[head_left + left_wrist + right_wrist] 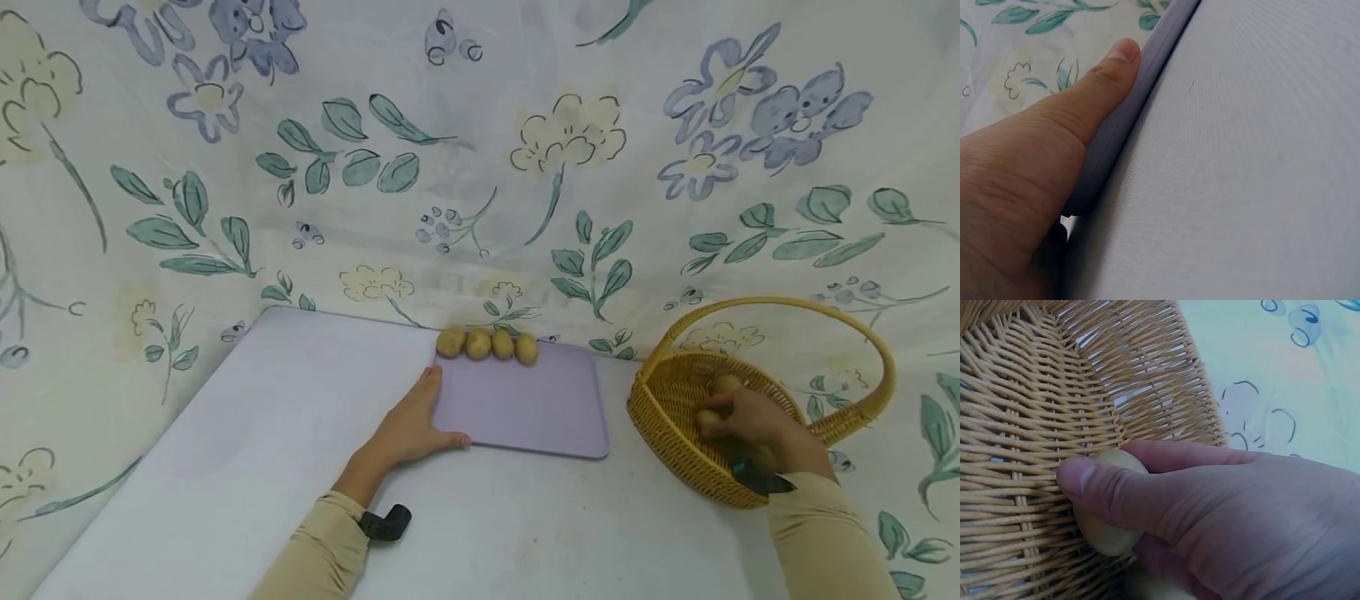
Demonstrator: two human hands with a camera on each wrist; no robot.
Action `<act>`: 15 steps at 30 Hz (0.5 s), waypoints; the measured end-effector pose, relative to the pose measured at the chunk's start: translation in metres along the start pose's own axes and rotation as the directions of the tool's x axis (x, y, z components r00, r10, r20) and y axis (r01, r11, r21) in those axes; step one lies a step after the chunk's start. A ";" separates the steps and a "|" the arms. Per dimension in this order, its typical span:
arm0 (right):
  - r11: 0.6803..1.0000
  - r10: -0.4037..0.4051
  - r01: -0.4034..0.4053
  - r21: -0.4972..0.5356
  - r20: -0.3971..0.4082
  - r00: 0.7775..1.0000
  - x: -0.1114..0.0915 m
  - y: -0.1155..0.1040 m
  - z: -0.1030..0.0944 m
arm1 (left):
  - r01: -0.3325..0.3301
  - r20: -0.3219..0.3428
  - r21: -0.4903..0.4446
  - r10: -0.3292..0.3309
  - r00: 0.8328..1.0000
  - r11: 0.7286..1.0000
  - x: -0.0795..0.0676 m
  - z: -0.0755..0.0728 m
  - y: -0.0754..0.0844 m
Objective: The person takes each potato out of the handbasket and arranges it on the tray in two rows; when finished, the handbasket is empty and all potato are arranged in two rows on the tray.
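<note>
A lilac tray (525, 408) lies on the white table, with several small potatoes (487, 344) lined along its far edge. My left hand (414, 421) lies flat against the tray's left rim (1124, 119), thumb straight along it. A woven wicker basket (675, 425) with a hoop handle stands to the right. Inside it my right hand (750, 417) grips a potato (1109, 512) between thumb and fingers; another potato (726, 384) lies behind the hand.
Flower-print cloth (480, 167) hangs behind and at both sides of the table. The white tabletop (247, 433) stretches left of the tray and toward me. Black wrist straps (384, 523) show on both sleeves.
</note>
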State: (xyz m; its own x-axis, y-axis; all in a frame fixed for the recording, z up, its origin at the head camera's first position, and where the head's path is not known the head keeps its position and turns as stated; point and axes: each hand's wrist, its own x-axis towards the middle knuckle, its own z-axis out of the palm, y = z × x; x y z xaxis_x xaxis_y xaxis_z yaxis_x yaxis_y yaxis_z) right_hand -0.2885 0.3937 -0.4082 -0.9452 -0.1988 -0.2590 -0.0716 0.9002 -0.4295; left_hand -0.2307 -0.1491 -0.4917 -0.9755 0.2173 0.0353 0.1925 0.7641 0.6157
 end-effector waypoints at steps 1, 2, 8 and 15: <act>0.998 -0.023 0.022 -0.052 -0.016 1.000 0.000 0.000 0.000 | 0.002 0.003 0.003 -0.002 1.000 1.000 0.000 0.000 0.000; 0.995 -0.041 0.038 -0.097 -0.030 0.999 0.000 0.000 0.000 | -0.001 0.003 0.004 0.001 1.000 1.000 0.001 0.000 0.000; 0.983 -0.084 0.073 -0.169 -0.059 0.995 0.001 0.001 0.000 | 0.006 0.008 0.005 -0.006 1.000 1.000 0.002 -0.001 -0.001; 0.987 -0.052 0.038 -0.153 -0.089 0.995 -0.001 0.003 0.003 | 0.010 0.010 -0.004 -0.010 1.000 1.000 -0.001 -0.001 0.000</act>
State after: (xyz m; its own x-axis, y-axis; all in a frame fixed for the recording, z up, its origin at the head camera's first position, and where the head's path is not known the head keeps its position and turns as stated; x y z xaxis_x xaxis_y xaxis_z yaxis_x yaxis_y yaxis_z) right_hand -0.2863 0.3955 -0.4120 -0.9648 -0.2103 -0.1579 -0.1557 0.9406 -0.3016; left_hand -0.2302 -0.1496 -0.4906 -0.9762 0.2160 0.0215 0.1827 0.7640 0.6188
